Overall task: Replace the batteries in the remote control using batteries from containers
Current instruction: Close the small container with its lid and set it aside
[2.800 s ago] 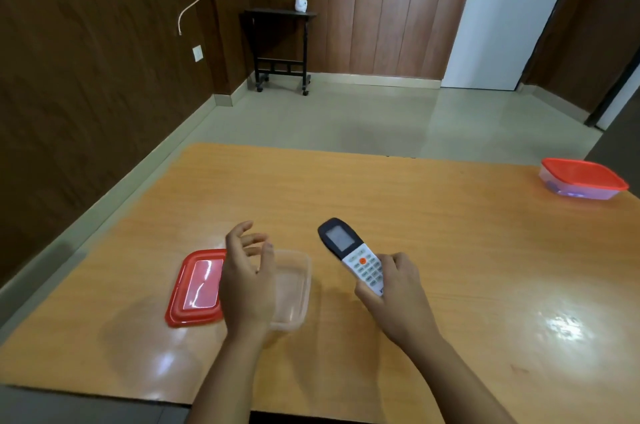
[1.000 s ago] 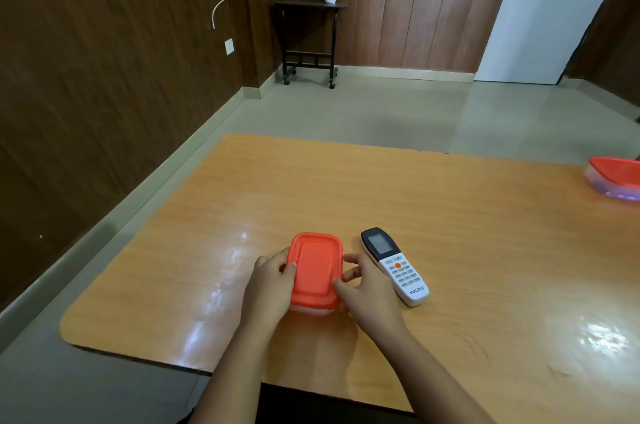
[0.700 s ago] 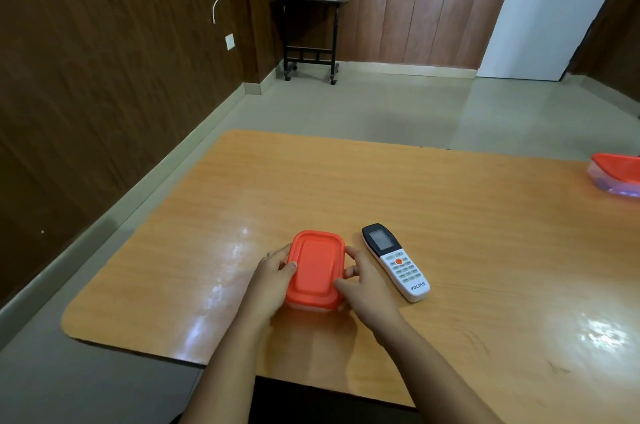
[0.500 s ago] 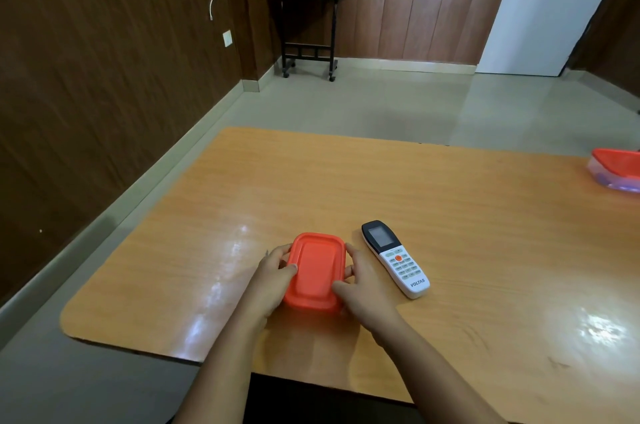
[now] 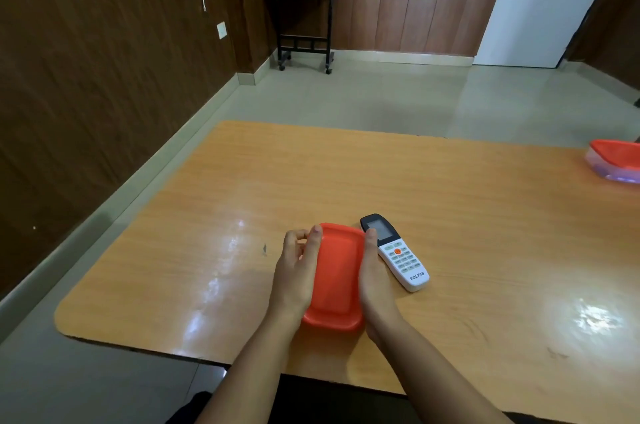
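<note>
A small container with a red lid (image 5: 337,276) sits on the wooden table (image 5: 450,215) near its front edge. My left hand (image 5: 298,271) lies along its left side and my right hand (image 5: 372,280) along its right side, both pressing against it. The lid covers it, so its contents are hidden. Just to the right lies the white remote control (image 5: 394,252), buttons up, dark screen end pointing away. It touches neither hand that I can tell.
A second red-lidded container (image 5: 616,160) stands at the table's far right edge. Beyond the table are a tiled floor, a dark side table (image 5: 304,21) with a small pot, and a white door (image 5: 547,1).
2.8 s ago the container stood uncovered with its lid beside it and my right hand held the remote. Since then the lid is on, the remote lies down, and both hands slid along the container's sides.
</note>
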`<move>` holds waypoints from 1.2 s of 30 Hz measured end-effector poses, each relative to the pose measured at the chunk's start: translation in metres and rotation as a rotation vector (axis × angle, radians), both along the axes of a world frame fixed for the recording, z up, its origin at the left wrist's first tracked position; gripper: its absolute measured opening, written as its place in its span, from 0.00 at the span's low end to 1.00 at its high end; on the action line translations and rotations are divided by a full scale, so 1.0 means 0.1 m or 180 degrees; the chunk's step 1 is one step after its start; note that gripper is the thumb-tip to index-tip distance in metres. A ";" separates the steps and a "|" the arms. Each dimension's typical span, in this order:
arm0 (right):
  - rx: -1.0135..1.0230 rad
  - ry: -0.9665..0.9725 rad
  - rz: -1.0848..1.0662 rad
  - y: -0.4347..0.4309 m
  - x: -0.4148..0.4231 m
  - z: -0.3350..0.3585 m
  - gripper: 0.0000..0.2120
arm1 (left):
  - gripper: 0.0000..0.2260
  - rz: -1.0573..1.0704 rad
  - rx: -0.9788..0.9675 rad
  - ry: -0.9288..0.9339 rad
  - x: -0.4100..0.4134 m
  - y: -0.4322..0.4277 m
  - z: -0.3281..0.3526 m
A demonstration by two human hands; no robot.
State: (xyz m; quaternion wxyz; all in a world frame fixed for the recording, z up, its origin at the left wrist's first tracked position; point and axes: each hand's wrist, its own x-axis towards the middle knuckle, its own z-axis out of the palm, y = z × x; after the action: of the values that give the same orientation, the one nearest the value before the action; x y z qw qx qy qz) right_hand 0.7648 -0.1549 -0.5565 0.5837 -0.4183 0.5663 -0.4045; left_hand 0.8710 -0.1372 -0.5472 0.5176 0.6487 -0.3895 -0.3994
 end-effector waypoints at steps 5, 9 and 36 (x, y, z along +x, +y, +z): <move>-0.0082 -0.0249 -0.0403 0.07 0.04 0.05 0.33 | 0.37 -0.0154 0.0334 0.0543 -0.02 0.02 0.03; -0.0173 -0.0543 -0.0504 0.06 0.02 0.03 0.30 | 0.35 -0.0071 0.0185 0.0810 -0.06 0.05 0.01; -0.1761 0.2888 0.2275 0.18 0.11 -0.04 0.23 | 0.42 0.0861 0.0955 -0.2517 1.42 0.56 0.17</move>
State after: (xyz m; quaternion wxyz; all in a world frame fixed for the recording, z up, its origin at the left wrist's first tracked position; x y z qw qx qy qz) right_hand 0.7756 -0.1367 -0.5603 0.2553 -0.8461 0.4573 -0.0989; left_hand 1.0131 -0.0811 -0.5307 0.2766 0.8647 -0.4070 -0.1014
